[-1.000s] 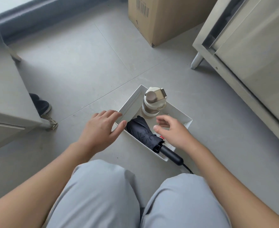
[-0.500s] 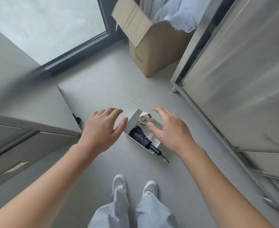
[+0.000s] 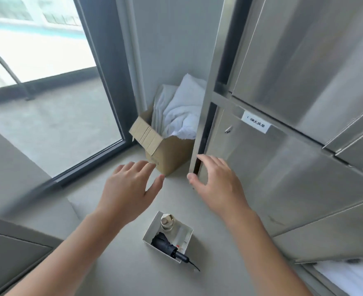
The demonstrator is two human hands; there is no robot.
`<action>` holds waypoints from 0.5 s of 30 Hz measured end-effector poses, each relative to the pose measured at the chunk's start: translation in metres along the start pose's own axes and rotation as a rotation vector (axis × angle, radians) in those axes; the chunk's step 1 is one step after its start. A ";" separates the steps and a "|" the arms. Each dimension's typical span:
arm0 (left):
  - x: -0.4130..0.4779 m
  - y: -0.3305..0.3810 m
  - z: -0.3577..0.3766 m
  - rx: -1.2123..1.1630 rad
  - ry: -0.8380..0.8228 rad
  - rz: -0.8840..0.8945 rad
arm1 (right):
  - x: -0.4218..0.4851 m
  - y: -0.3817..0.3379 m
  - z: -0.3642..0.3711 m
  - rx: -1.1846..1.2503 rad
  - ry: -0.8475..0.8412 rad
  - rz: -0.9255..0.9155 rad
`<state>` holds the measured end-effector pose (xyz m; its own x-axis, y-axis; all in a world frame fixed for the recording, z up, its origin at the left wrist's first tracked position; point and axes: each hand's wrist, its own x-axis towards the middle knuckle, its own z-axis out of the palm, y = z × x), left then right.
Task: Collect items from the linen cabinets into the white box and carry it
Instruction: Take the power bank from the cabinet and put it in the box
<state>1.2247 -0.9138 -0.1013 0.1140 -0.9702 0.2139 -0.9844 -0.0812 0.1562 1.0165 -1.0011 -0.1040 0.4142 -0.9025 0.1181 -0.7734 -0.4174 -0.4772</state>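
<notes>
Left hand [image 3: 129, 189] and right hand [image 3: 217, 182] are hovering, grips apart, beyond the white box [image 3: 151, 226] sitting on the floor [image 3: 123, 263] beside the steel cabinet [image 3: 283, 178].

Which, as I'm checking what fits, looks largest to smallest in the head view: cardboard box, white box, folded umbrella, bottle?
1. cardboard box, though farther away
2. white box
3. folded umbrella
4. bottle, seen from above, so less sure

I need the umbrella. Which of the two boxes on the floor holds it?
The small white box, the nearer one: the black umbrella lies in it beside a bottle. The brown cardboard box in the corner shows white linen instead.
</notes>
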 end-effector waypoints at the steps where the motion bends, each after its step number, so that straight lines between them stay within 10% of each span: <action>1: -0.004 0.006 -0.009 0.004 0.019 0.018 | -0.006 -0.003 -0.011 -0.006 0.019 0.008; 15: -0.001 0.099 -0.109 -0.082 0.147 0.398 | -0.122 -0.025 -0.149 -0.166 0.358 0.183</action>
<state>1.1415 -0.8958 0.0192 -0.2490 -0.8786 0.4075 -0.9422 0.3172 0.1081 0.9136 -0.8966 0.0231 0.0935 -0.9308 0.3533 -0.8974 -0.2324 -0.3749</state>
